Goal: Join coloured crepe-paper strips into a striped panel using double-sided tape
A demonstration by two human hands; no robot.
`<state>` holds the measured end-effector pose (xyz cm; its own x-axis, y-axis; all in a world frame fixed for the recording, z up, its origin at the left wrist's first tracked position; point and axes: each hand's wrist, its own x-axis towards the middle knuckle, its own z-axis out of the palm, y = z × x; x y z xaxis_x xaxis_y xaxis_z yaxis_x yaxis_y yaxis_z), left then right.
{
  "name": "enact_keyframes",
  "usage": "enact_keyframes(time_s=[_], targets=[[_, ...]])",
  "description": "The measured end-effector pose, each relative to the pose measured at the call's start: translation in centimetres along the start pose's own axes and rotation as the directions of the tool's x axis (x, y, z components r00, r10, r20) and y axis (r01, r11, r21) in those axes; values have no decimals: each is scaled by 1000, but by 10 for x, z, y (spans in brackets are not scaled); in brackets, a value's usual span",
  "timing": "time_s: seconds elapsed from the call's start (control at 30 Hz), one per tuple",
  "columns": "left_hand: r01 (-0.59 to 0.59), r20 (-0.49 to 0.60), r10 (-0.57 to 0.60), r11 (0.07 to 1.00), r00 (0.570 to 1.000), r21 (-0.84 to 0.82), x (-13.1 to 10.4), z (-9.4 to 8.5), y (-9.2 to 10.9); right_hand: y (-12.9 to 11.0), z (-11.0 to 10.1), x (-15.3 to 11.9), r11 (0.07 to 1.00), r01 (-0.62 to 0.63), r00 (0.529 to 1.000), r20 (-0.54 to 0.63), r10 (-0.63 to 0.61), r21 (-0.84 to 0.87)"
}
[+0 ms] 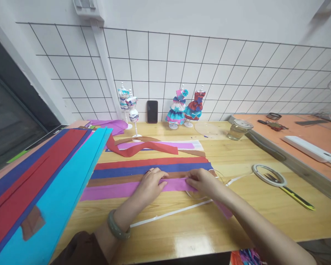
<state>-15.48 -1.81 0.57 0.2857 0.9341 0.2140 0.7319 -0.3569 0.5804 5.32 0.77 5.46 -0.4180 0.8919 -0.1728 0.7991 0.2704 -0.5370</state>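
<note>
Across the wooden table lie long flat strips: a red strip (154, 161), a blue strip (127, 171), a brown strip (110, 180) and a purple strip (107, 192). My left hand (152, 184) rests on the brown and purple strips, fingers bent, thumb and fingertips near the purple edge. To its right, my right hand (202, 181) pinches the purple strip between thumb and fingers. The purple strip's far end hangs down past my right wrist. Nearer me, a thin white strip (171, 212) runs slantwise on the table.
Large stacked sheets (79, 176) cover the left side. A roll of white tape (269, 175) and a yellow cutter (298, 198) lie right. Behind are a glass (239, 129), a phone (152, 112), and several small dress forms (177, 110). A white power strip (311, 148) lies far right.
</note>
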Motion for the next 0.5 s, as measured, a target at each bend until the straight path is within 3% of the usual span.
enact_keyframes(time_s=[0.13,0.27,0.5], targets=[[5,-8,-5,1000,1000,3,-1,0,-1,16,6,8,993,6,999,31,-10,122],[8,-17,-8,1000,1000,-13,-2,0,0,17,8,5,986,-14,999,39,8,166],[-11,-12,12,999,1000,52,-7,-13,8,7,8,1,996,-50,999,1,50,76]])
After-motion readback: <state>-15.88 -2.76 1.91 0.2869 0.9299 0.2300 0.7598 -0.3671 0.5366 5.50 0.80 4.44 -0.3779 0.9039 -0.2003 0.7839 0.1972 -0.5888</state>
